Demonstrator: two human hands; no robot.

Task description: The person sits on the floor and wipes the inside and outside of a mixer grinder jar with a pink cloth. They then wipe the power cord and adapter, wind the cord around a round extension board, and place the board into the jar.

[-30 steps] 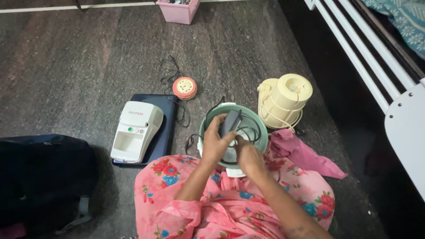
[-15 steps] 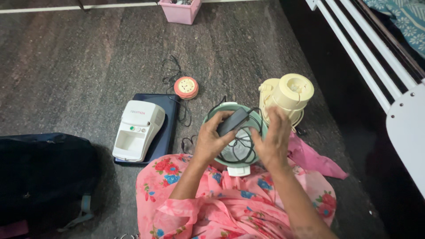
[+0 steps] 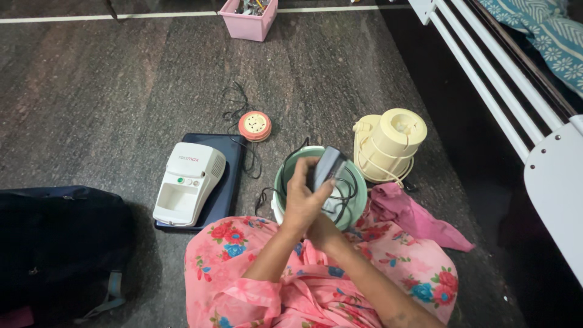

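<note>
Two hands on it: left hand (image 3: 303, 200) gripping the dark grey adapter (image 3: 328, 167) above the green bowl (image 3: 285, 176); right hand mostly hidden, can't tell its grip. Cream jar (image 3: 392, 143) at 2 o'clock; keep the cord (image 3: 349, 188) slack.

Right hand (image 3: 328, 226) slid beneath left hand (image 3: 303, 197) (off bowl rim).

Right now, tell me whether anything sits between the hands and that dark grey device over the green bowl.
Nothing visible does. The left hand already grips the dark grey device directly, above the green bowl. The right hand is mostly hidden behind the left, so its contact cannot be told. Black cables lie in the bowl beneath.
</note>
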